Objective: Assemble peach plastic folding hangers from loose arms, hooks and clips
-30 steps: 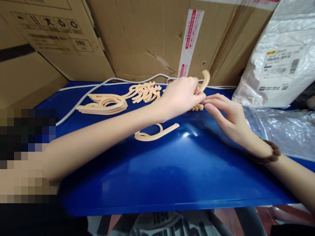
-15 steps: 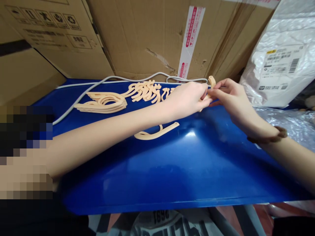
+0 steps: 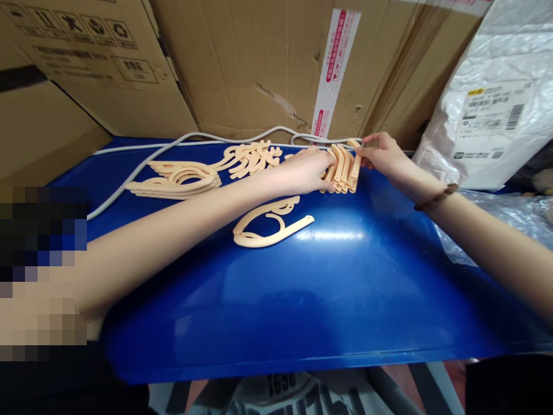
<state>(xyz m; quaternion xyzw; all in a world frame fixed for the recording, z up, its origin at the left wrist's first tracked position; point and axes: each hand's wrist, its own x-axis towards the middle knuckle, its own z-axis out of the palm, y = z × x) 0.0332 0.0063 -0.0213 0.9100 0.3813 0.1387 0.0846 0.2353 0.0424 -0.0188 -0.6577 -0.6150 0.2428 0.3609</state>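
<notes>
Beige curved plastic pieces that look like folding hanger arms (image 3: 344, 167) lie side by side in a row at the back right of the blue table. My left hand (image 3: 313, 168) is closed against the row's left side, its fingers partly hidden. At the row's right end, my right hand (image 3: 380, 154) pinches one curved hanger arm (image 3: 355, 144) between thumb and fingers. Closer to me lies a beige folding hanger (image 3: 276, 233) with a curved hook, below my left forearm.
A stack of beige hanger parts (image 3: 177, 183) and a heap of hooks (image 3: 253, 157) lie at the back left. Behind them runs a grey cable (image 3: 185, 138) before cardboard boxes (image 3: 254, 63). At right are a white parcel (image 3: 484, 132) and clear plastic wrap (image 3: 510, 222).
Both hands have shifted left, uncovering the row of hanger arms. The curved piece in my right hand has moved left and lower, to the row's end. More of the near hanger shows.
</notes>
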